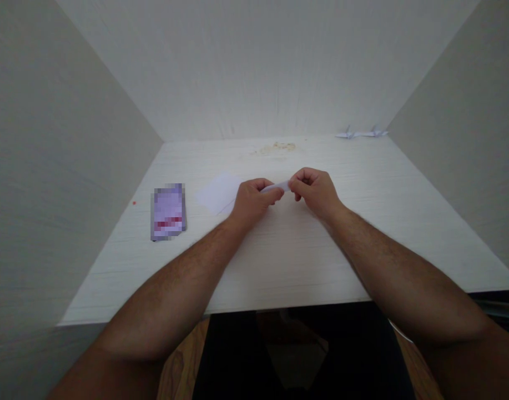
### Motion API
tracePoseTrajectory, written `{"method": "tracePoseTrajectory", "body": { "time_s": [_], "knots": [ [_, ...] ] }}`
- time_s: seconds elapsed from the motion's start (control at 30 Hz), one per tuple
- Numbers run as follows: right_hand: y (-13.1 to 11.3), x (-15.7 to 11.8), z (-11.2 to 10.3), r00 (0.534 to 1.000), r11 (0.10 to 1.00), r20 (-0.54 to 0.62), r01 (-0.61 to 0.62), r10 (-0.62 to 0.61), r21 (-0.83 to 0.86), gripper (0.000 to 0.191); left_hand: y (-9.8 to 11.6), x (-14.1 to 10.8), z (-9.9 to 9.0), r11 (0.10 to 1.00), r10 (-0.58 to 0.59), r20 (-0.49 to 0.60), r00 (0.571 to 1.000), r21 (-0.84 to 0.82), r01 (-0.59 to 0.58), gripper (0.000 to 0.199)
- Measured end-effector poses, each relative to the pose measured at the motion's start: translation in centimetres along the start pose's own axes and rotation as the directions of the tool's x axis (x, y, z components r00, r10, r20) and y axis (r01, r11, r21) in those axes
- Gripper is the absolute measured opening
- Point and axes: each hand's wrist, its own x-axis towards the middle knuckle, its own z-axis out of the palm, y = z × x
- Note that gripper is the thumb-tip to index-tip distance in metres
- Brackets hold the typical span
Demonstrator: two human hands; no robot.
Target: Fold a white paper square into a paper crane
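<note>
Between my two hands a narrow folded strip of white paper (278, 186) is stretched just over the table. My left hand (256, 200) is closed round its left part, thumb on top. At the other end, my right hand (315, 189) pinches the tip between thumb and fingers. Part of the strip is hidden by the fingers. Left of my left hand lies a flat white sheet of paper (218, 191), its right side partly covered by that hand.
A blurred-out phone-like flat object (168, 214) lies at the left. Several folded white paper pieces (362, 134) sit at the back right corner. Pale brownish marks (278, 147) show near the back wall. White panels enclose the table (287, 272) on three sides.
</note>
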Motion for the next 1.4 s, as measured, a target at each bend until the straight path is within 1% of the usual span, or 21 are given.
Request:
{"method": "tracePoseTrajectory", "body": {
  "time_s": [0.13,0.27,0.4,0.47,0.6,0.77,0.9,1.0,1.1,1.2,1.27,1.4],
  "knots": [
    [-0.3,-0.1,0.0,0.999,0.999,0.033,-0.007,0.008,-0.046,0.012,0.0,-0.1,0.0,0.998,0.017,0.044,0.999,0.053,-0.019,0.023],
    [-0.4,-0.2,0.0,0.997,0.986,0.081,0.028,-0.015,-0.165,0.013,-0.1,-0.3,0.3,0.994,0.048,0.09,0.995,0.089,-0.056,0.027],
    [-0.5,-0.3,0.1,0.992,0.967,0.118,0.062,-0.034,-0.245,0.013,-0.2,-0.3,0.4,0.99,0.073,0.091,0.993,0.114,-0.083,0.025],
    [-0.6,-0.3,0.1,0.991,0.965,0.135,0.049,-0.015,-0.256,0.013,-0.3,-0.3,0.4,0.986,0.089,0.093,0.992,0.135,-0.101,0.023],
    [-0.6,-0.3,0.1,0.984,0.984,0.168,-0.032,0.061,-0.173,0.014,-0.3,-0.2,0.2,0.979,0.111,0.105,0.988,0.156,-0.127,0.024],
    [-0.5,-0.3,-0.2,0.982,0.995,0.175,-0.065,0.077,-0.072,0.017,-0.1,-0.3,0.1,0.983,0.107,0.11,0.988,0.137,-0.122,0.023],
    [-0.3,-0.2,0.0,0.988,0.996,0.124,-0.091,0.09,0.004,0.019,0.0,-0.4,0.2,0.991,0.081,0.063,0.995,0.106,-0.087,0.021],
    [-0.4,-0.2,0.1,0.989,0.992,0.113,-0.103,0.094,0.077,0.02,-0.2,-0.2,0.3,0.999,0.05,0.0,0.999,0.022,-0.05,0.023],
    [-0.6,-0.3,0.1,0.988,0.996,0.138,-0.076,0.071,0.036,0.019,-0.6,0.2,0.4,0.997,0.036,-0.035,0.999,-0.063,-0.039,0.025],
    [-0.7,-0.3,0.1,0.989,0.998,0.144,-0.027,0.036,-0.06,0.018,-1.0,0.3,0.5,0.996,0.057,-0.039,0.998,-0.069,-0.06,0.025],
    [-0.6,-0.3,0.1,0.992,0.997,0.127,-0.011,0.021,-0.078,0.018,-1.1,0.3,0.6,0.995,0.071,-0.014,0.997,-0.065,-0.072,0.025],
    [-0.3,-0.3,0.2,0.994,0.999,0.11,-0.011,0.015,-0.038,0.018,-1.0,0.2,0.5,0.993,0.073,0.034,0.997,-0.093,-0.069,0.025]
  ]
}}
